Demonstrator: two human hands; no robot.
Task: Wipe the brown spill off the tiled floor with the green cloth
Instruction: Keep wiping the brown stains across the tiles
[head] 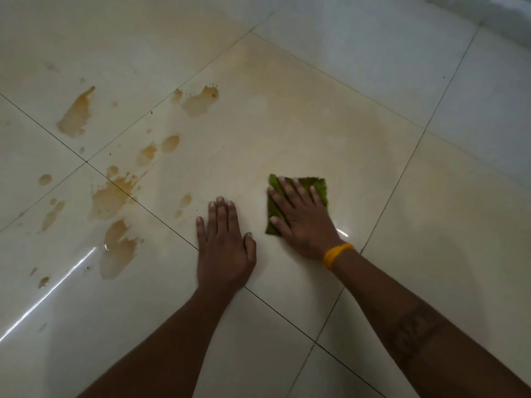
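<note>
We start from the brown spill (110,196): a scatter of puddles and drips, none of it under the green cloth (298,193). All of it lies to the left of our right hand (301,219), most of it also left of our left hand (224,248), with a few patches further forward, away from us. The scatter runs as a long band from near-left to far, roughly from the big puddle (117,251) beside our left wrist up to the splash (201,100) ahead of both hands. So we judge the coming wipe must travel leftward and slightly away from the grip, across that band.

The cloth lies flat on the tiled floor (373,139), folded into a rough square, directly under our right palm. Our right fingers (298,188) are spread and straight, pressing it down, not pinching or curling round it. The tile around and ahead of the cloth shows only a faint tan film.

Our left hand rests flat on bare tile just beside the cloth, fingers straight and close together, holding nothing. It sits between the cloth and the nearest drips (185,199), so it is the hand closer to the spill, and we judge it may need to shift aside for the cloth to pass.

A yellow band (336,255) circles our right wrist.
</note>
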